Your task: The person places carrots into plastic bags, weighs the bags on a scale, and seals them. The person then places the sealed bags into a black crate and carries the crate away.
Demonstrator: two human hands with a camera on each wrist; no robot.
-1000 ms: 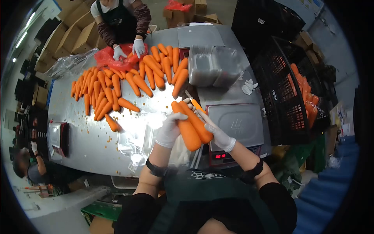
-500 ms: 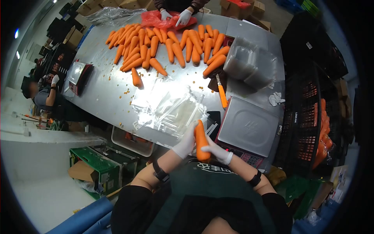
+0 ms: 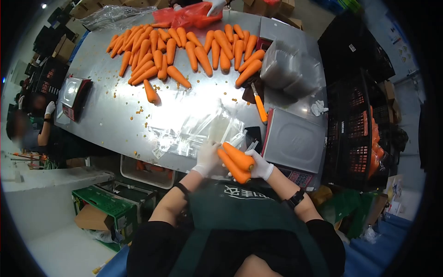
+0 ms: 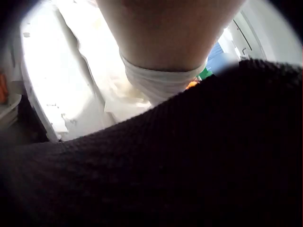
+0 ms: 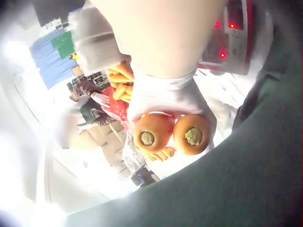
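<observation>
Stainless steel covered the long work table [image 3: 106, 120] in front of you, bright with glare and dotted with small orange scraps. It stood in a packing room hemmed in by cardboard boxes and tall black plastic crates [image 3: 355, 115].

At the far end lay a spread of loose orange carrots [image 3: 184, 46], with a red plastic bag [image 3: 189, 16] beyond them. A heap of clear plastic bags [image 3: 194, 129] lay on the near part of the table, with an orange-handled knife [image 3: 261, 110] just to its right. A grey weighing scale with red digits [image 3: 295, 141] sat at the near right corner, a stack of clear plastic trays [image 3: 290, 69] behind it. A smaller scale [image 3: 71, 90] sat at the left edge.

Your white-gloved right hand [image 3: 262, 167] had its fingers curled round two orange carrots [image 3: 236, 162], held side by side over the table's near edge, close to your apron. The right wrist view showed their cut ends together in your palm.

Your white-gloved left hand [image 3: 207, 157] was just beside those carrots, at the edge of the bags. Whether it gripped anything could not be told: the left wrist view gave only your forearm and dark cloth.
</observation>
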